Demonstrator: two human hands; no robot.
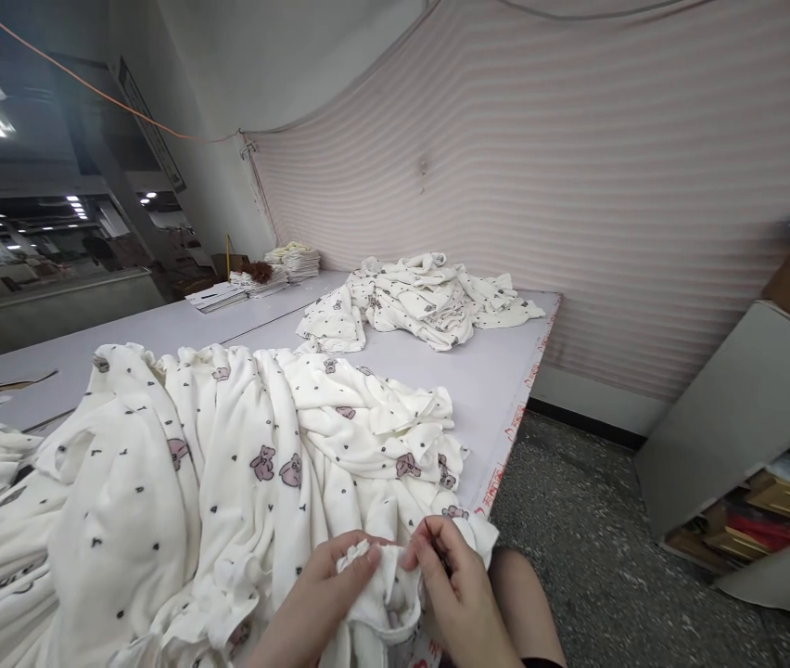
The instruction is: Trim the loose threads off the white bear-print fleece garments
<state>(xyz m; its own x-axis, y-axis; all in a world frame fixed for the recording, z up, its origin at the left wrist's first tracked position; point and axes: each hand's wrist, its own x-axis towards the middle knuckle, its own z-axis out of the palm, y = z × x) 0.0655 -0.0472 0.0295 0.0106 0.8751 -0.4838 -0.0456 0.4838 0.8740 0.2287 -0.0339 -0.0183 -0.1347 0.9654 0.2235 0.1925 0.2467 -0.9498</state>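
Observation:
My left hand [325, 589] is closed on the gathered edge of a white garment [385, 603] at the table's near edge. Close beside it, my right hand [454, 589] is closed too, its fingertips at the same edge. A thin dark tool [439, 549] shows between the right fingers; most of it is hidden, so its kind is unclear. In front of both hands lies a large heap of white garments [228, 464], printed with brown bears and small dark marks. Its soft folds spread over the table's left and middle.
Further back on the pale table [409, 366] lies a second pile of similar garments [423, 297]. Stacked folded cloths [294, 263] stand at the far left corner. A striped pink curtain [541, 186] hangs behind. To the right, beyond speckled floor [590, 529], is a grey cabinet [735, 408].

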